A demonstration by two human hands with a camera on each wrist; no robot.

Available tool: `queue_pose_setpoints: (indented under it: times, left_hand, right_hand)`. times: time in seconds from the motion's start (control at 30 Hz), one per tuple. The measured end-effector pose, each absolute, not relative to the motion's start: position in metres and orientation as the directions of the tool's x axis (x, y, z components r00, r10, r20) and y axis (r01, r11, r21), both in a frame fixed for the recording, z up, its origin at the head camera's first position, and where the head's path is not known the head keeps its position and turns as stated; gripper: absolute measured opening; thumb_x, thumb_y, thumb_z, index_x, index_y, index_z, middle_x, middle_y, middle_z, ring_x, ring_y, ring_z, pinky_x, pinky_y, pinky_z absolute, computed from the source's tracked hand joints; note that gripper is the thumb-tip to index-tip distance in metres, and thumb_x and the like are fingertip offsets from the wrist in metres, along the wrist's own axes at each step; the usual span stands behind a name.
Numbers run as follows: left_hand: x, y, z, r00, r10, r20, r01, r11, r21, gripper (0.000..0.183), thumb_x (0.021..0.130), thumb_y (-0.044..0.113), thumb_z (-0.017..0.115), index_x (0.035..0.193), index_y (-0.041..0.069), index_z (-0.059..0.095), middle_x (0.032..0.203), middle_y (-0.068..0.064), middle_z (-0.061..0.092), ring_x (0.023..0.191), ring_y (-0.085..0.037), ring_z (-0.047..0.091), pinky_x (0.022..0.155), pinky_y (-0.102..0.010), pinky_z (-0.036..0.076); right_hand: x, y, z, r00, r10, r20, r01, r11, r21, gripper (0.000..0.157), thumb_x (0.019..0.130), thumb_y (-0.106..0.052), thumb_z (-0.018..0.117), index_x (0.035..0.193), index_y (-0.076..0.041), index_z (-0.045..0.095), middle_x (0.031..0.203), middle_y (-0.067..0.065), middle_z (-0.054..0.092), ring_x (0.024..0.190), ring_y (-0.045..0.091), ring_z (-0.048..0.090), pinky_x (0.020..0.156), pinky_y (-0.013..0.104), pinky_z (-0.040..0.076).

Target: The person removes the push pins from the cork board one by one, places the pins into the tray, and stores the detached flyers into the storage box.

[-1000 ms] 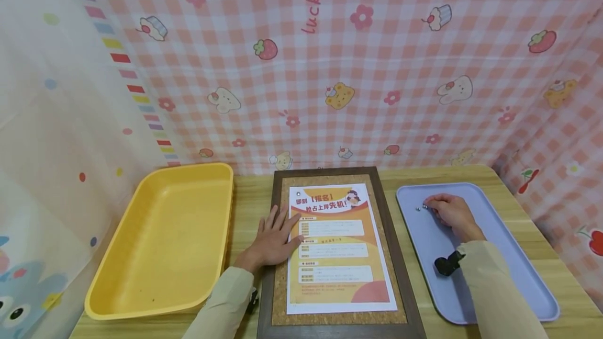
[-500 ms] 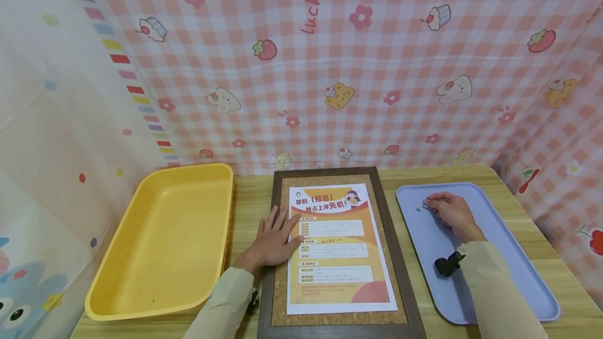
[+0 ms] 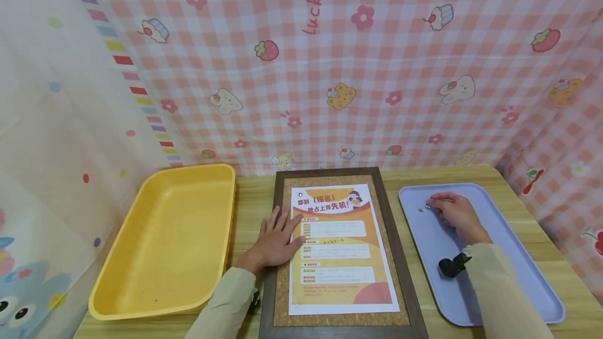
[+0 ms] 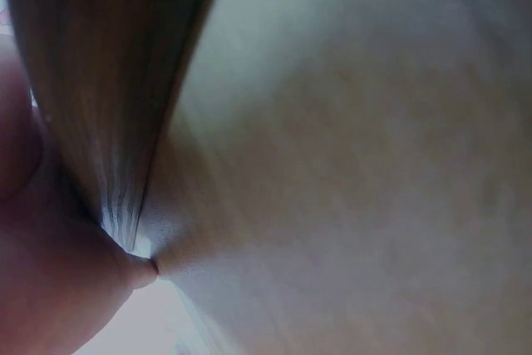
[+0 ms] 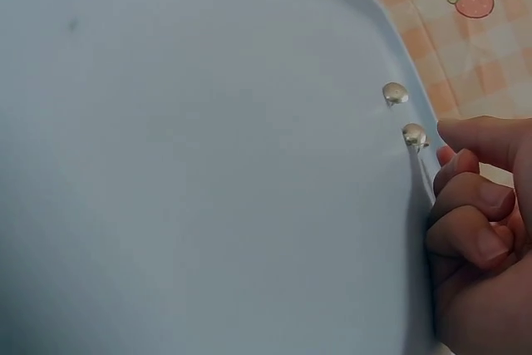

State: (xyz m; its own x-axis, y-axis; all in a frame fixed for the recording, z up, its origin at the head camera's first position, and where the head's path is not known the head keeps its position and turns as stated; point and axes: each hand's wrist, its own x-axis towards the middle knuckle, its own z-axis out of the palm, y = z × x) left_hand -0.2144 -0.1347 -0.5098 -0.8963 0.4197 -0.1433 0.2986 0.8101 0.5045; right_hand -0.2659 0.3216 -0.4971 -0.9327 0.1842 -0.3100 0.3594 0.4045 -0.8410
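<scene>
My left hand (image 3: 275,242) lies flat with its fingers spread over the left edge of a printed sheet (image 3: 346,286) and the dark wooden frame of a corkboard (image 3: 280,302). A shiny thumbtack (image 3: 300,194) sits at the sheet's upper left corner. In the left wrist view the frame's edge (image 4: 108,81) rises beside the hand. Near the upper left of the lilac tray (image 3: 447,307), my right hand (image 3: 459,217) has its fingers curled. Beside its fingertips lie two small silver thumbtacks (image 5: 396,94), the nearer one almost touching. Nothing is visibly pinched between finger and thumb.
A deep yellow tray (image 3: 169,234) stands to the left, with a tiny dark speck on its bottom. The wooden tabletop (image 3: 252,192) carries everything. Pink gingham cloth (image 3: 292,72) hangs behind and to the right; a white patterned curtain (image 3: 61,135) hangs at left.
The head view has shifted very slightly, so the scene sits a little further right. Neither hand has visibly moved over the tray or the board.
</scene>
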Motion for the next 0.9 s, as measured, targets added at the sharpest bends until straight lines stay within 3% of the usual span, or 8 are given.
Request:
queue_pose_setpoints:
  times: [0.17, 0.5, 0.9]
  left_hand:
    - [-0.214, -0.134, -0.509, -0.896, 0.414, -0.162, 0.29, 0.82, 0.494, 0.064, 0.104, 0.05, 0.037, 0.16, 0.025, 0.019, 0.167, -0.006, -0.006, 0.151, -0.03, -0.016, 0.116, -0.064, -0.007]
    - [-0.217, -0.135, -0.512, -0.894, 0.413, -0.173, 0.287, 0.825, 0.486, 0.065, 0.104, 0.051, 0.037, 0.161, 0.027, 0.017, 0.167, -0.005, -0.007, 0.151, -0.029, -0.017, 0.117, -0.063, -0.007]
    - [-0.219, -0.136, -0.517, -0.896, 0.41, -0.169, 0.289, 0.828, 0.481, 0.065, 0.104, 0.053, 0.036, 0.16, 0.028, 0.018, 0.167, -0.004, -0.006, 0.152, -0.029, -0.016, 0.117, -0.063, -0.006]
  right_hand:
    - [-0.266, 0.321, -0.496, -0.939, 0.177, -0.294, 0.341, 0.381, -0.86, 0.038, 0.1, -0.032, 0.058, 0.124, -0.002, 0.059, 0.076, -0.009, 0.056, 0.058, 0.007, 0.046, 0.053, 0.025, 0.04]
    - [-0.271, 0.305, -0.486, -0.955, 0.207, -0.212, 0.279, 0.387, -0.879, 0.042, 0.096, -0.034, 0.065, 0.121, -0.002, 0.059, 0.065, -0.012, 0.053, 0.057, 0.004, 0.047, 0.051, 0.024, 0.04]
    - [-0.279, 0.273, -0.473, -0.982, 0.097, -0.162, 0.184, 0.308, -0.934, 0.045, 0.097, -0.022, 0.063, 0.13, 0.007, 0.054, 0.054, -0.012, 0.045, 0.048, 0.003, 0.038, 0.045, 0.023, 0.034]
